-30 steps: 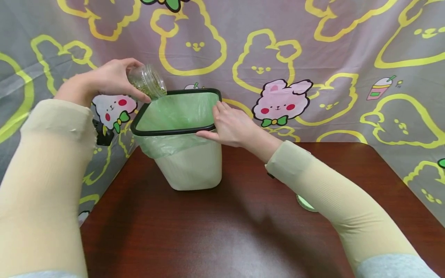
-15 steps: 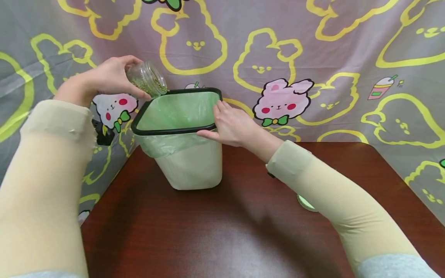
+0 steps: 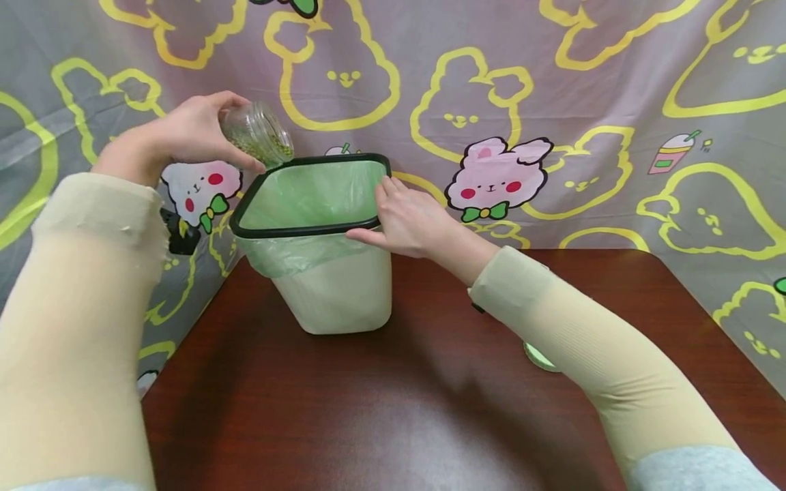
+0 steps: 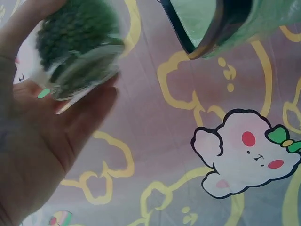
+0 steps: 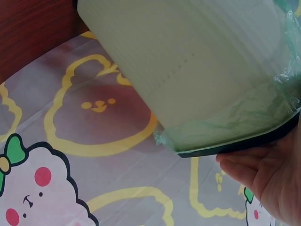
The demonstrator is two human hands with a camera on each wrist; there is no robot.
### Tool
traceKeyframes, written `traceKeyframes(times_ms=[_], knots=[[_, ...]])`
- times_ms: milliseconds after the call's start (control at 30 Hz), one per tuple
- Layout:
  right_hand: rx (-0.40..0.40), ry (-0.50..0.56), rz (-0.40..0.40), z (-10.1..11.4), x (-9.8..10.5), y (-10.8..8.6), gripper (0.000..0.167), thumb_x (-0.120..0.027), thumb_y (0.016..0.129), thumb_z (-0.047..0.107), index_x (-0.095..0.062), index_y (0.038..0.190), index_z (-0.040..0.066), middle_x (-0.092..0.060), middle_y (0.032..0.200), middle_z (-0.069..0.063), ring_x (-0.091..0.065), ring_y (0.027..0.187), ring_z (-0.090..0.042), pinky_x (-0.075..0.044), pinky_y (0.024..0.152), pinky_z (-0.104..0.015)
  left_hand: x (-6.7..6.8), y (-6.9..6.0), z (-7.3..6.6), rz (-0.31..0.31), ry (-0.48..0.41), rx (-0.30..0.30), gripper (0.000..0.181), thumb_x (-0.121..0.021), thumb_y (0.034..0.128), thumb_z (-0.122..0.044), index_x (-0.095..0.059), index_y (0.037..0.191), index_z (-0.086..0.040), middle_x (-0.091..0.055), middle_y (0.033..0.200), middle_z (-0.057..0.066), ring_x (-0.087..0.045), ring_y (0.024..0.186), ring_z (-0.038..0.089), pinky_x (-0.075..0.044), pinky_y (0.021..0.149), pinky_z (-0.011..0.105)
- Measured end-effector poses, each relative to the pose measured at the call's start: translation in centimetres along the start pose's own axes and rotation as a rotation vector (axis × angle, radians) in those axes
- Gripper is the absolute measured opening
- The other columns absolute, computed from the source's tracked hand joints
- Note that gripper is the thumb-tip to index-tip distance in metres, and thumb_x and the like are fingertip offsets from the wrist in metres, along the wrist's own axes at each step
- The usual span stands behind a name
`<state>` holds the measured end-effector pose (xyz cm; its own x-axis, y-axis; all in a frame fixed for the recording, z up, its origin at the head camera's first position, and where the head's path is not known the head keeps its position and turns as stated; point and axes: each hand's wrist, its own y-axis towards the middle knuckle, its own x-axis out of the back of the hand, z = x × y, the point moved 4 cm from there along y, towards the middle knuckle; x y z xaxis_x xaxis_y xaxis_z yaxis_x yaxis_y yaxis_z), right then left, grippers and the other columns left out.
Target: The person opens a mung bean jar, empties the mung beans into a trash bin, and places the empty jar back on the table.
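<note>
My left hand (image 3: 190, 136) grips a clear glass jar (image 3: 250, 131) round its body. The jar lies tilted on its side, its open mouth facing right at the left back part of the bin's rim. Small green beans (image 4: 80, 30) lie inside it. Below and to the right stands a pale trash bin (image 3: 344, 293) with a black rim and a green plastic liner (image 3: 307, 194) folded over its edge. My right hand (image 3: 411, 218) holds the bin's right front corner, thumb along the front and fingers at the right side. The bin's bottom inside is hidden.
The bin stands on a dark red-brown table (image 3: 368, 409). A light green round lid (image 3: 540, 356) lies to the right, partly hidden under my right forearm. A patterned curtain (image 3: 479, 102) hangs close behind and at both sides.
My left hand and the jar have risen slightly. The right hand and the bin hold their place.
</note>
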<state>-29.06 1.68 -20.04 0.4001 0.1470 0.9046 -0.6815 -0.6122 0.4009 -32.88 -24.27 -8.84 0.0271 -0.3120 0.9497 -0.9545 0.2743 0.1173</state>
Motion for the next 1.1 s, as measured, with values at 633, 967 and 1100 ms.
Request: traceKeyframes(times_ms=[633,967,1100], knots=[[0.000,-0.009,0.005,0.05,0.07,0.01,0.073,-0.048,0.090,0.068,-0.053,0.099,-0.004,-0.051,0.100,-0.015,-0.053,0.094,-0.028,-0.051,0.080,-0.038,-0.44,0.16,-0.79,0.043,0.020,-0.034,0.103,-0.088,0.0715,-0.032,-0.026,0.148,-0.001,-0.042,0.134,0.031,-0.045,0.110,0.042,-0.042,0.087,0.058],[0.000,-0.015,0.000,0.06,-0.04,0.01,0.074,-0.048,0.090,0.068,-0.053,0.101,-0.005,-0.052,0.102,-0.016,-0.053,0.096,-0.028,-0.051,0.079,-0.039,-0.38,-0.03,-0.78,0.005,0.020,-0.023,0.108,-0.087,0.0719,-0.034,-0.022,0.151,-0.001,-0.034,0.144,0.032,-0.038,0.123,0.046,-0.035,0.095,0.064],[0.002,-0.013,0.001,0.06,-0.02,0.02,0.075,-0.048,0.090,0.068,-0.053,0.102,-0.006,-0.052,0.102,-0.016,-0.053,0.096,-0.028,-0.051,0.079,-0.039,0.22,-0.17,-0.68,-0.078,-0.011,-0.024,0.109,-0.087,0.0714,-0.031,-0.020,0.152,-0.002,-0.028,0.149,0.032,-0.031,0.132,0.047,-0.029,0.101,0.065]])
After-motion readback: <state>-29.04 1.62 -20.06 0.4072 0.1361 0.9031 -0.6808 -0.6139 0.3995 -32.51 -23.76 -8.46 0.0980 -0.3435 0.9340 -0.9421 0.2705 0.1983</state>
